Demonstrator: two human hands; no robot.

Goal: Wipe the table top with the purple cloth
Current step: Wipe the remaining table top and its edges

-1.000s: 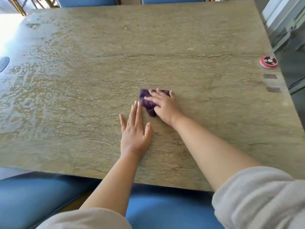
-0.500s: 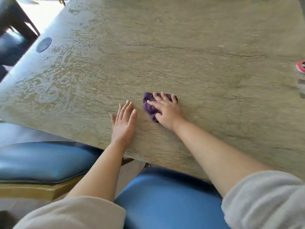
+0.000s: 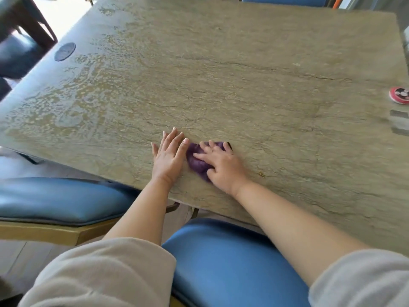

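A bunched purple cloth (image 3: 197,161) lies on the greenish stone table top (image 3: 243,74), close to the near edge. My right hand (image 3: 221,166) presses down on it with fingers spread over the cloth, covering its right half. Just left of the cloth, my left hand (image 3: 169,157) rests flat on the table, palm down, fingers together and pointing away from me, its forefinger almost touching the cloth. The left part of the table surface looks streaked and glossy.
A round red object (image 3: 399,95) sits at the table's right edge, with two grey marks (image 3: 399,121) below it. A dark round disc (image 3: 64,51) lies at the far left. Blue chair seats (image 3: 223,260) stand below the near edge and another (image 3: 57,198) to the left.
The view has swung to the left and down. Both hands with the cloth now lie nearer the table's near edge, and my left hand has closed up to the cloth.
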